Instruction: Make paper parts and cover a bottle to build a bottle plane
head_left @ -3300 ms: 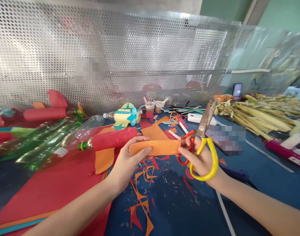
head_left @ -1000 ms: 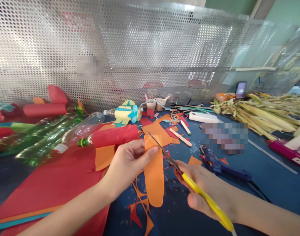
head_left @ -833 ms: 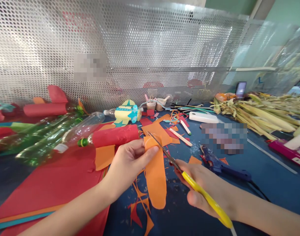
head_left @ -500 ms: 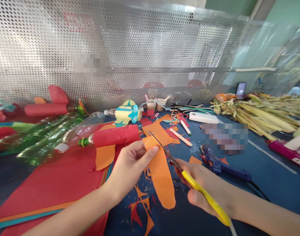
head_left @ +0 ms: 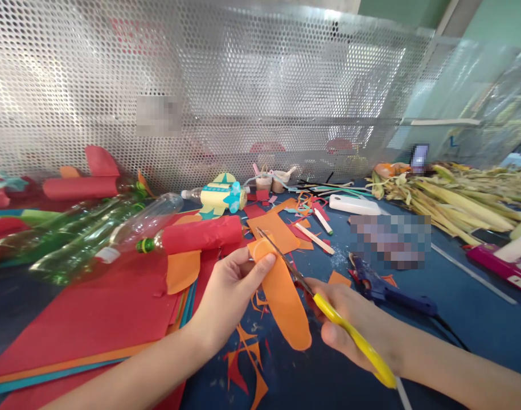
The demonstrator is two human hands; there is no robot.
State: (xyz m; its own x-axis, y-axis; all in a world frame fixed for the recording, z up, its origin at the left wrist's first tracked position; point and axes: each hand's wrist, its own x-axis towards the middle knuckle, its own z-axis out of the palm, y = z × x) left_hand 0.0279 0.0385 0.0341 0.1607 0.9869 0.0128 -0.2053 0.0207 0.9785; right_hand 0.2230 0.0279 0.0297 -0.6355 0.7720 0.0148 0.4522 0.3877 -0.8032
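Pinched between the thumb and fingers of my left hand (head_left: 237,287) is the upper end of a long orange paper strip (head_left: 288,307) with a rounded lower end. My right hand (head_left: 349,319) grips a pair of scissors (head_left: 349,336) with yellow handles. The scissor blades lie along the strip's top right edge, their tips near its upper end. Just behind sits a larger orange paper piece (head_left: 277,228). Orange and red paper scraps (head_left: 247,359) are scattered on the blue table below the strip.
Left of my hands lies a stack of coloured sheets (head_left: 93,319), with a red-wrapped bottle (head_left: 200,234) and green plastic bottles (head_left: 76,239) behind it. At right are a blue glue gun (head_left: 392,293), a white marker (head_left: 323,221) and dried husks (head_left: 456,199). A perforated metal panel (head_left: 264,85) stands behind.
The strip's lower end has swung slightly right and up. My right hand and the scissors have shifted a little left and up, while my left hand keeps its pinch.
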